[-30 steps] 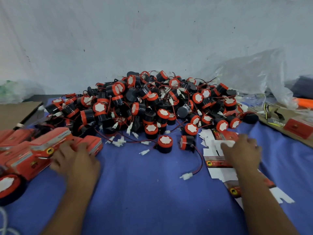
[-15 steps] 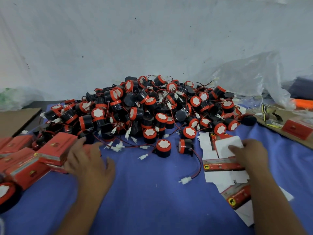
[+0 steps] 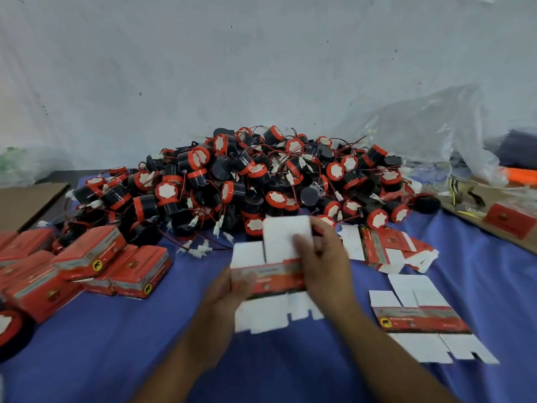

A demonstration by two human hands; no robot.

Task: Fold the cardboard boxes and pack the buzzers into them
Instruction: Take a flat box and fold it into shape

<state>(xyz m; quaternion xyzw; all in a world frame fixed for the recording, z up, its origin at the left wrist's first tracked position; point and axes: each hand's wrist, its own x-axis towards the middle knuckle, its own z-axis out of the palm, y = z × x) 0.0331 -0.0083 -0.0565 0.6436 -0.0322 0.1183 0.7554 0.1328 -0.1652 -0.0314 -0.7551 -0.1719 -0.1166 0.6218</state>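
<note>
Up close: left hand [image 3: 225,292] and right hand [image 3: 328,257] both clamped on one unfolded cardboard box [image 3: 270,274], fingers [image 3: 302,242] curled round its red band and white flaps, bit blurry. Held over the blue surface [image 3: 116,359]. Just right of the fingers, another flat box blank [image 3: 418,315], with more blanks [image 3: 386,245] beyond it. Left of the fingers, a bunch of folded red boxes [image 3: 139,266]. Past the fingers, a huge pile of black-and-red buzzers [image 3: 261,181], wires everywhere. Clear plastic bag [image 3: 430,132] far off right.
</note>
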